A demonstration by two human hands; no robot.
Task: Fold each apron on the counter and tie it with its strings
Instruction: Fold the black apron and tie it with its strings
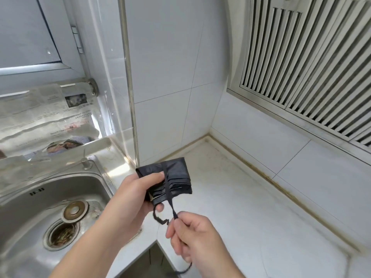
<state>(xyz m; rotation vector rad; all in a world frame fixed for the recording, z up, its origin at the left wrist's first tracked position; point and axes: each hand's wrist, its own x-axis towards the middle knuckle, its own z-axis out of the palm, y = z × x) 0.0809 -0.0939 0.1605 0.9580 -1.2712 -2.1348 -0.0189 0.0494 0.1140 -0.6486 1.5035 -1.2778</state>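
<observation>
Your right hand is nearest the camera, low and centre, its grip narrow: thumb and forefinger pinch the black string just below the bundle, and the loose tail of that string trails out under the hand toward the bottom edge. Your left hand is just above and left of it, grip closed round the folded apron, thumb pressed on the top face beside the wrap, fingers underneath. The apron is held in the air over the near corner of the worktop, not resting on it, between the sink and the tiled wall corner. Status as I read it: folding on this one is done, it's a compact dark packet with stacked layers showing at the open end. One band of string already runs across the middle of the packet, top to bottom. A second, crinkled length of string loops out from the underside near your left fingers; I can't tell whether it's the other tie or the same one coming round. No knot visible, so the tying step is mid-way: wrap on, tension being held by your right pinch, knot or bow not yet made. No other aprons show on the worktop in this view, so I can't say how many remain. Newspaper lies on the ledge behind the sink, unrelated.
</observation>
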